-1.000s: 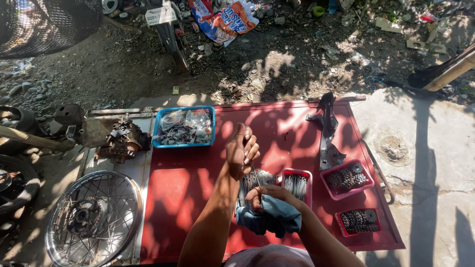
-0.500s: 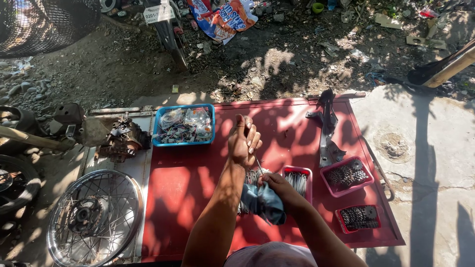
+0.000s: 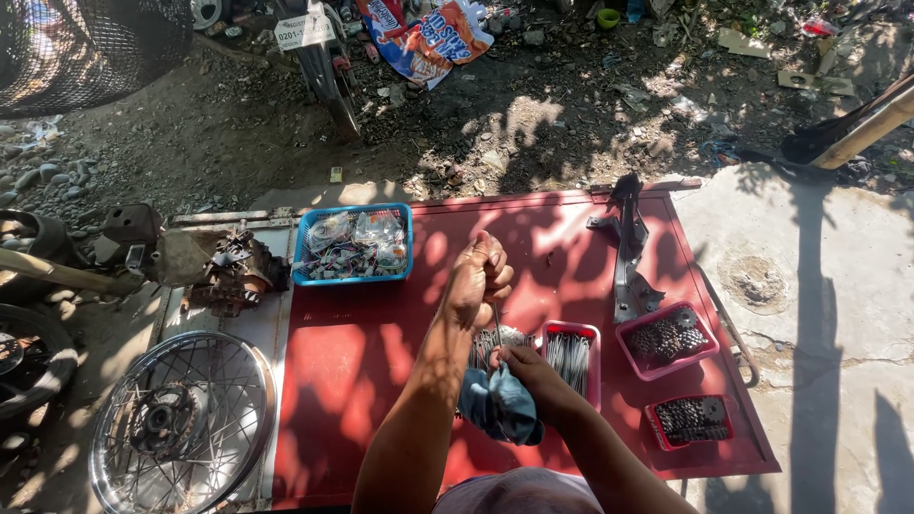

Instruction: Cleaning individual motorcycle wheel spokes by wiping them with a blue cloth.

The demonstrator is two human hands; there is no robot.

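Spokes (image 3: 491, 335), thin and metallic, stand pinched at their upper ends in the left hand (image 3: 479, 277), which is curled shut around them above the middle of the red mat (image 3: 362, 371). Lower down, the right hand (image 3: 535, 379) is closed on a crumpled blue rag (image 3: 502, 406) that wraps the bottom of the same spokes, near the mat's front edge. Just right of the rag sits a narrow pink tray (image 3: 594, 335) holding more loose spokes; farther right on the mat are two more pink trays (image 3: 666, 338) of small dark metal parts. A blue basket (image 3: 353, 245) of bagged parts rests at the mat's back left corner, and a dark metal bracket (image 3: 628, 249) lies toward its back right. Off the mat's left edge lie a spoked wheel (image 3: 181, 421) and a grimy engine part (image 3: 233, 271).
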